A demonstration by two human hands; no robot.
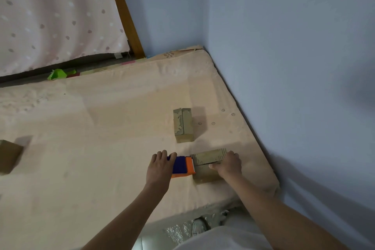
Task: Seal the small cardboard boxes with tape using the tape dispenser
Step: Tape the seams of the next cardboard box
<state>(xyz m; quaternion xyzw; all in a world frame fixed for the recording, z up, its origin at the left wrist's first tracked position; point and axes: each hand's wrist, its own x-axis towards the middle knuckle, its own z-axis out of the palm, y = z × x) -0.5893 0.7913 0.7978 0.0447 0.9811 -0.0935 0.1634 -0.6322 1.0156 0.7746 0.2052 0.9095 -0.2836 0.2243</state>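
A peach mattress (105, 128) carries three cardboard boxes (183, 125), perhaps also the tape dispenser (183, 166).

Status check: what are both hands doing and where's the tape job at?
Left hand grips the tape dispenser, its orange end at the near box. Right hand holds that box steady. Second box behind, seam showing. Nothing in the way.
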